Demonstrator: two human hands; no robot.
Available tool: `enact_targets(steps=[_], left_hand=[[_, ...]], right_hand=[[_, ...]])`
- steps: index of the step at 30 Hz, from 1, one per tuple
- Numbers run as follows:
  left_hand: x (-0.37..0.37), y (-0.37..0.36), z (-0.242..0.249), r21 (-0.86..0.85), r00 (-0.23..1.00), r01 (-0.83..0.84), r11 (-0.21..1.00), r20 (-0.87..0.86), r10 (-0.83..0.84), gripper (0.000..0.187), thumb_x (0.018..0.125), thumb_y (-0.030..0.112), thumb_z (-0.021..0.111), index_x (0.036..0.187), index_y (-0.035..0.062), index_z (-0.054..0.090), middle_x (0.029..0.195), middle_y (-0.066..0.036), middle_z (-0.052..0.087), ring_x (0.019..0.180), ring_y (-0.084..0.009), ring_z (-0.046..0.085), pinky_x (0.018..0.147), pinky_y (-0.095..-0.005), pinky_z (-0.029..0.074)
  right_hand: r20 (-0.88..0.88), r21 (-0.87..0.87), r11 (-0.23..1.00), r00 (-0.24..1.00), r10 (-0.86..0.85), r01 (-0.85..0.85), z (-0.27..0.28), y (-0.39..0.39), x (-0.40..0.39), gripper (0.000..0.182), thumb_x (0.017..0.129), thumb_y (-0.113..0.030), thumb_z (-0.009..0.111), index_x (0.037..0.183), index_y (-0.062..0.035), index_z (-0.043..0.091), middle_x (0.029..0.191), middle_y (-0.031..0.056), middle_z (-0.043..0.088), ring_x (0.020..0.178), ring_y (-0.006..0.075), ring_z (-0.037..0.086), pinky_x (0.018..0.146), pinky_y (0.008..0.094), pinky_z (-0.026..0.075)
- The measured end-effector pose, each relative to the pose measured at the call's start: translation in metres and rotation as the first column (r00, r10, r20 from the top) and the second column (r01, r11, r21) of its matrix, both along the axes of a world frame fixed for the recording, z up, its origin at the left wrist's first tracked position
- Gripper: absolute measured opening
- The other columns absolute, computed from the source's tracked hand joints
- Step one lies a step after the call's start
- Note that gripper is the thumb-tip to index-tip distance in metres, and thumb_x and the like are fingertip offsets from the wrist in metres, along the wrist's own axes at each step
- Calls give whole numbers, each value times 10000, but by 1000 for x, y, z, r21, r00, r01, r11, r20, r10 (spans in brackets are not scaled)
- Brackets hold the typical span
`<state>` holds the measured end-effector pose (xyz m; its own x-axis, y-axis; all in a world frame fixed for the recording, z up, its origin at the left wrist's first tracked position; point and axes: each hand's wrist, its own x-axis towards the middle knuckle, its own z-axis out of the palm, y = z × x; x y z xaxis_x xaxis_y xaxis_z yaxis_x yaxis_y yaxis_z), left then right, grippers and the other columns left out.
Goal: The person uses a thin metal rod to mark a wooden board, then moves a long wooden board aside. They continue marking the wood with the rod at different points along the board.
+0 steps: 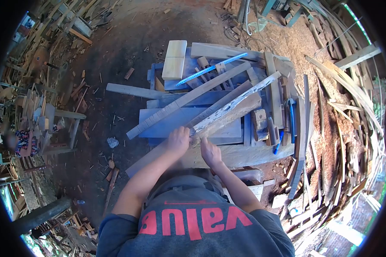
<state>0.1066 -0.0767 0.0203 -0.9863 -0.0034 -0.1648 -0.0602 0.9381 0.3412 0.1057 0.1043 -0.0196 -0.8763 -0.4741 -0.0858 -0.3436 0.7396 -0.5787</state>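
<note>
My left hand [179, 140] is closed at the near end of a rough-edged wooden board [231, 110], which has a pale, flaky strip along its upper edge. Just right of it, my right hand [211, 153] has its fingers curled, with one digit pointing up against the board's end; what it holds, if anything, is hidden. Beyond the hands, a long wooden strip with marked lines [188, 97] lies slanted across the bench. A blue measuring rule [211, 69] rests on wood pieces farther back. Below both hands runs a thick plank [240, 156].
Two pale wooden blocks [174, 60] stand at the bench's back left. On the right are a wooden hand plane [259, 124], a blue-handled tool [292, 120] and a blue pen-like item [278, 143]. Wood scraps [330, 141] pile up on the right. Another person [26, 143] is far left.
</note>
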Motion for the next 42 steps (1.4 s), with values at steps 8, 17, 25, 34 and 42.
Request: enact_targets(steps=[8, 17, 25, 34, 42], left_hand=[[1, 0, 3, -7, 998, 19, 1000, -64, -20, 340, 783, 201, 695, 1034, 30, 541, 973, -140, 548, 899, -333, 574, 758, -459, 485], [2, 0, -1, -74, 996, 33, 997, -74, -38, 360, 775, 200, 699, 1052, 35, 540, 968, -132, 538, 889, -326, 570, 751, -454, 479], [3, 2, 1, -62, 997, 20, 998, -80, -25, 357, 781, 209, 693, 1058, 41, 541, 963, -129, 526, 901, -322, 560, 761, -453, 455], [5, 5, 2, -76, 998, 7, 997, -55, -11, 372, 798, 205, 675, 1099, 38, 535, 1002, -140, 519, 933, -322, 546, 783, -460, 440], [4, 5, 0, -66, 1000, -10, 998, -29, 9, 342, 802, 208, 672, 1071, 43, 539, 998, -134, 525, 936, -319, 546, 782, -457, 434]], right_hand=[[88, 98, 995, 996, -11, 2, -9, 65, 45, 161, 960, -222, 455, 971, -64, 428, 716, 202, 628, 664, 406, 629, 579, 535, 480], [13, 30, 996, 997, -79, 78, -4, -16, -3, 149, 941, -205, 460, 1018, -78, 450, 757, 179, 644, 667, 380, 639, 572, 520, 489], [48, 66, 995, 996, -76, 73, -14, 49, 42, 129, 940, -208, 466, 982, -87, 457, 746, 167, 636, 691, 363, 643, 578, 502, 495], [5, 43, 999, 1000, -30, 30, -22, 44, 32, 102, 909, -163, 482, 982, -101, 449, 800, 134, 632, 767, 325, 647, 607, 485, 510], [-51, -10, 1000, 999, 2, -2, -11, -1, -2, 143, 927, -196, 494, 1026, -96, 471, 753, 166, 617, 706, 368, 626, 596, 502, 489]])
